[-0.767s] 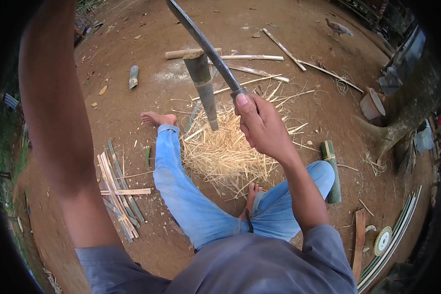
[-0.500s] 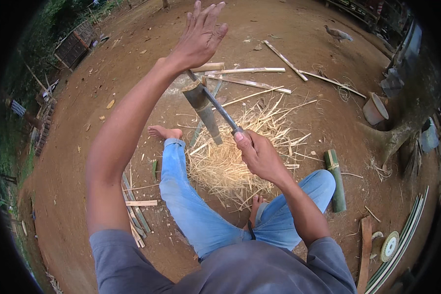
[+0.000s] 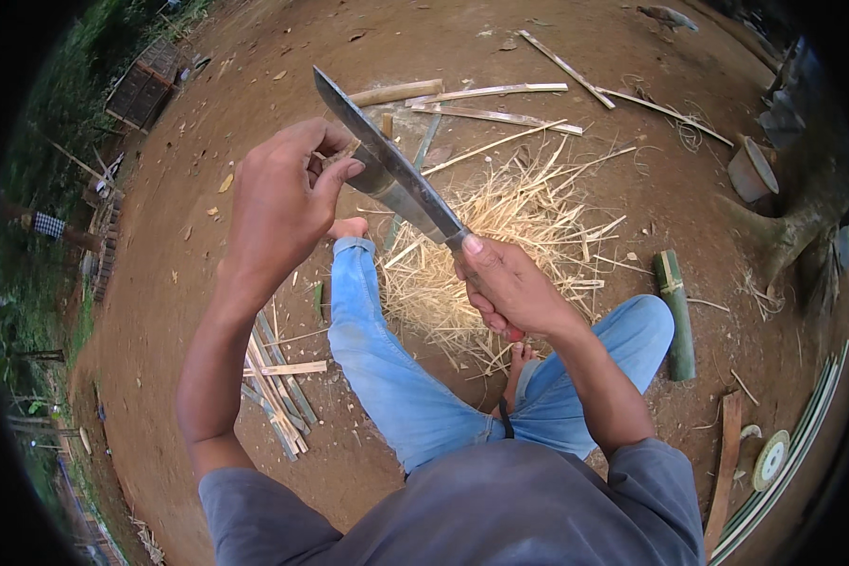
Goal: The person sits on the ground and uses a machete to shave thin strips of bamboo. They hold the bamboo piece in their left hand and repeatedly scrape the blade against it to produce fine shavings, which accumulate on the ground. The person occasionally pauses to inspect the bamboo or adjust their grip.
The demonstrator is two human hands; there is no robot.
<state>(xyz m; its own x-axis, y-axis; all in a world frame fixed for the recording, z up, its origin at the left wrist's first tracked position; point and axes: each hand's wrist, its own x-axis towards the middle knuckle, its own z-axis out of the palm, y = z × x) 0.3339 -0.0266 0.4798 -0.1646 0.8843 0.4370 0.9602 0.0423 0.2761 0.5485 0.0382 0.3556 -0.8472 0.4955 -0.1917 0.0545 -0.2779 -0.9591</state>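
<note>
My right hand (image 3: 509,283) grips the handle of a machete (image 3: 373,134), its long dark blade slanting up and to the left. Behind and just below the blade is a piece of bamboo (image 3: 396,200), greyish green with a rough, split top end. The fingers and thumb of my left hand (image 3: 283,203) are curled round that top end. Blade and bamboo lie close together; whether the edge is still in the wood I cannot tell. Both hands are above a heap of pale bamboo shavings (image 3: 500,236) between my legs.
Split bamboo strips (image 3: 500,90) lie beyond the heap, and more strips (image 3: 278,387) left of my leg. On the right are a green bamboo section (image 3: 674,321), a bucket (image 3: 753,170), a brown board (image 3: 724,462), a round disc (image 3: 772,459) and long thin poles (image 3: 807,434). A bird (image 3: 668,17) stands far off.
My left hand has come down from a raised, spread position and closed on the bamboo's top end. The machete blade now points further up, with more of it showing. The bird has shifted in view.
</note>
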